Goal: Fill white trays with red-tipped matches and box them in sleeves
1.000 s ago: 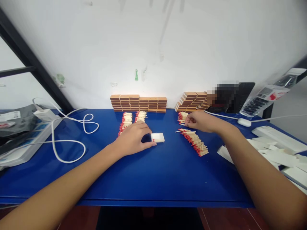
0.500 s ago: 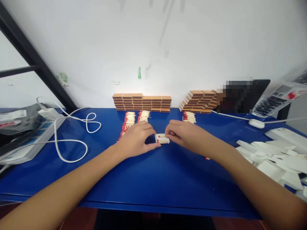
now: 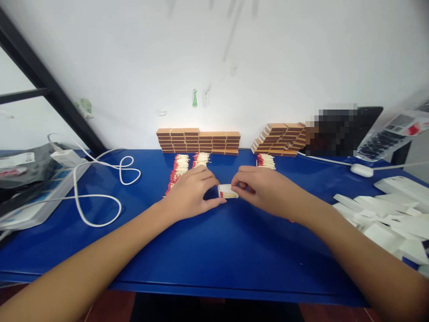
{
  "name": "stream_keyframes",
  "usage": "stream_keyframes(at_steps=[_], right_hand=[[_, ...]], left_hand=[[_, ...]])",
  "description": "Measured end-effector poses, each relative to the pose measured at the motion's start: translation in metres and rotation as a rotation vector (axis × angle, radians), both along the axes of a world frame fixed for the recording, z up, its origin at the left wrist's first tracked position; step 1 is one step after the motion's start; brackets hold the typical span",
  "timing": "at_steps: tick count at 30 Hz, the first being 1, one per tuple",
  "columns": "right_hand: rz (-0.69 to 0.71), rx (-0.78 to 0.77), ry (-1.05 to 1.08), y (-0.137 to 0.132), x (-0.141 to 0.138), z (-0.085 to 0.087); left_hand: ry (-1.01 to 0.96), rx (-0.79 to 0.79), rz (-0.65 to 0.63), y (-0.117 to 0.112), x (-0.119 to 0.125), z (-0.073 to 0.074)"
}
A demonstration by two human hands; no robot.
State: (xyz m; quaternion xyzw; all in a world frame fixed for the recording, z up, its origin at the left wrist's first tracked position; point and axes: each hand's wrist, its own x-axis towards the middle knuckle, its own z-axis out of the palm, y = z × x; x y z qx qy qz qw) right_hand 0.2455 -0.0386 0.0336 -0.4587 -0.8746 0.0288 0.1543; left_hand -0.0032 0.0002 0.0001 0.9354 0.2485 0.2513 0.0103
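A small white matchbox tray [image 3: 228,191] lies on the blue table [image 3: 214,250], with a few red-tipped matches in it. My left hand [image 3: 191,192] pinches the tray's left side between thumb and fingers. My right hand [image 3: 264,188] is curled at the tray's right side, fingertips pinched on matches over it. Rows of red-tipped matches [image 3: 179,167] lie behind my left hand, and another bunch of matches [image 3: 266,161] shows behind my right hand.
Stacked brown matchboxes [image 3: 197,142] line the wall, with a slanted matchbox stack [image 3: 278,139] to the right. White empty trays [image 3: 382,214] are heaped at the right. A white cable [image 3: 97,197] and power strip [image 3: 36,197] lie at the left; a white mouse [image 3: 361,170] sits far right.
My right hand came from the match pile on the right to the tray, bringing matches. Matches now lie in the tray. My left hand stayed on the tray.
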Motion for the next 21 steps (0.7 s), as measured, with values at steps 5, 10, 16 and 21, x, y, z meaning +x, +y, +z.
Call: stream_keyframes(at_steps=[5,10,16,21], right_hand=[[-0.181,0.07,0.065,0.017,0.038,0.017],[-0.374,-0.059,-0.076,0.04,0.083,0.014],[-0.415,-0.252,-0.137,0.054,0.09,-0.005],[-0.419,-0.231,-0.096,0.053,0.088,-0.002]], left_hand=[[-0.01,-0.024,-0.01,0.0,-0.001,0.001],[0.013,-0.065,-0.004,0.001,-0.001,0.001],[0.016,-0.074,0.009,0.002,-0.002,0.003],[0.023,-0.08,0.011,0.001,-0.002,0.005]])
